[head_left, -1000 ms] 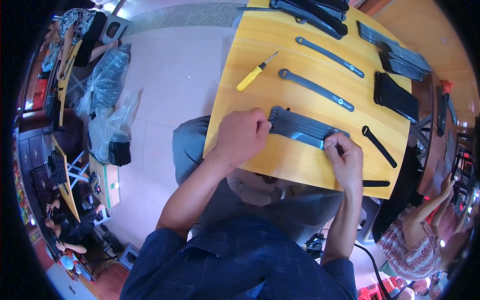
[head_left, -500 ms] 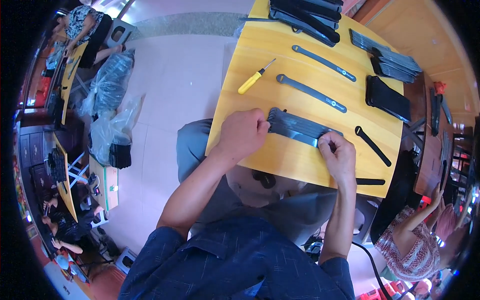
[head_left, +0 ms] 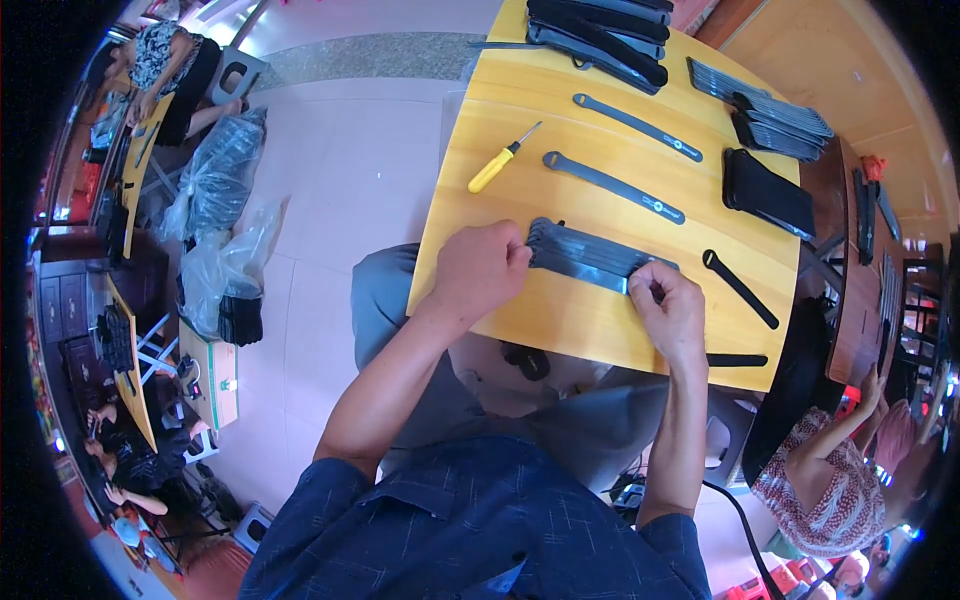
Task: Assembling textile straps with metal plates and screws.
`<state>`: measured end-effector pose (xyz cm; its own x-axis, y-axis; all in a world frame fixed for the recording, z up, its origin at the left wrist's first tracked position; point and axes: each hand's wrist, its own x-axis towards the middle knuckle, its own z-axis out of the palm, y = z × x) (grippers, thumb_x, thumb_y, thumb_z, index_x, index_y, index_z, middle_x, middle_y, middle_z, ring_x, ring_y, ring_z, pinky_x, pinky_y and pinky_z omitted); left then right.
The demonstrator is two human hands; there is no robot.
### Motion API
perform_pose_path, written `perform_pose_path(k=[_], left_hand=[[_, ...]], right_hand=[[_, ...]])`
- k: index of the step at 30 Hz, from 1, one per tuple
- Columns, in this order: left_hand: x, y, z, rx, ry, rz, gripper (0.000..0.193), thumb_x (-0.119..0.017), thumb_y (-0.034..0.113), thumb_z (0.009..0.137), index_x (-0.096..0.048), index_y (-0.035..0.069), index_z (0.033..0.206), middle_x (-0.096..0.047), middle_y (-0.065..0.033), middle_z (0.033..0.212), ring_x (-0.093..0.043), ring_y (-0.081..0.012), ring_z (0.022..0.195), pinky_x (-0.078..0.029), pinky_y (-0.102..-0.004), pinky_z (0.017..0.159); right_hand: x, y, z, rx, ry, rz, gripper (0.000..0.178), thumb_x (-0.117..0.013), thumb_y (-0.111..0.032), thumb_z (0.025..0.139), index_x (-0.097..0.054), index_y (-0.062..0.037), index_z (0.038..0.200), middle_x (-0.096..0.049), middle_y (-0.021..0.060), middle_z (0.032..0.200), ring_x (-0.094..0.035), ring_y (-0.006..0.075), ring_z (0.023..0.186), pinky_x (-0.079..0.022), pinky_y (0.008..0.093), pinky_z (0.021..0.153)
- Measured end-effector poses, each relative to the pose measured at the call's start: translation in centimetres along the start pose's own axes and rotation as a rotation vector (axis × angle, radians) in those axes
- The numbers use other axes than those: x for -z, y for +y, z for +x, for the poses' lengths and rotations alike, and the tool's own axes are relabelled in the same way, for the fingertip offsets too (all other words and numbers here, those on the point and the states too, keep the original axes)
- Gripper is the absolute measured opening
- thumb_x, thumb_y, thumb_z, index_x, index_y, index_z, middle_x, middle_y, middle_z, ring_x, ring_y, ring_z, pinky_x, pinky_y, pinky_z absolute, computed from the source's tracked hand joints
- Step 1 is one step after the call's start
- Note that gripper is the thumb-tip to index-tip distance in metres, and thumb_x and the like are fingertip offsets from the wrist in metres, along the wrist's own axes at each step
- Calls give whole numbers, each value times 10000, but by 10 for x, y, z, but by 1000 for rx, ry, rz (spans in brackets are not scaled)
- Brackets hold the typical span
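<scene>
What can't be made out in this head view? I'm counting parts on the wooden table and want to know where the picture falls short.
- Stack of grey straps: both ends covered by the left hand and right hand; layers too thin to count.
- Black strap piles: cut off by the top edge.
- Round marks on the two single straps: too small to read.
- Table near edge: what lies under it is hidden.
</scene>
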<state>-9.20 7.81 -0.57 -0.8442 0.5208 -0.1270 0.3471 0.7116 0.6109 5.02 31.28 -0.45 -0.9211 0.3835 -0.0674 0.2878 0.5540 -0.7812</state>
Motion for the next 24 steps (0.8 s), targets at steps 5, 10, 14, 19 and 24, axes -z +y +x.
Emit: perform_pose_path(k=[5, 10, 14, 19, 24], left_hand=[[-1, -1, 1, 0, -3, 9, 148, -688, 220, 875, -674, 79, 832, -699, -141, 730, -695, -376, 732, -547, -507, 690], [1, 1, 1, 13, -20, -4, 155, -692, 223, 875, -679, 76, 827, -703, -142, 735, -698, -377, 733, -549, -508, 695], [-1, -3, 0, -2, 3, -5, 161, -696, 228, 873, -678, 76, 822, -701, -142, 731, -698, -376, 732, -549, -507, 695], [0, 0, 1, 21, -20, -3, 170, -702, 241, 873, -678, 80, 824, -698, -138, 726, -697, -373, 733, -550, -503, 696], [0, -2, 0, 14, -7, 0, 172, -704, 242, 871, -675, 80, 820, -698, -137, 725, -698, -371, 734, -551, -500, 697]], right_hand=[[0, -1, 0, 11, 0, -42, 118, -686, -74, 933, -654, -5, 842, -580, -3, 680, -519, 66, 626, -436, 249, 590], [2, -6, 1, -23, -5, -53, 119, -700, -124, 904, -667, -30, 839, -664, 132, 723, -667, 258, 656, -517, 365, 637], [1, -5, 0, -20, 1, -66, 112, -699, -119, 902, -668, -30, 841, -667, 130, 732, -670, 252, 662, -520, 357, 645], [2, -8, 0, -38, 3, -67, 102, -699, -113, 896, -679, -30, 841, -672, 133, 725, -674, 252, 658, -524, 355, 645], [1, -9, 2, -75, -7, -70, 103, -703, -118, 890, -688, -28, 841, -673, 135, 712, -674, 253, 648, -525, 358, 639]])
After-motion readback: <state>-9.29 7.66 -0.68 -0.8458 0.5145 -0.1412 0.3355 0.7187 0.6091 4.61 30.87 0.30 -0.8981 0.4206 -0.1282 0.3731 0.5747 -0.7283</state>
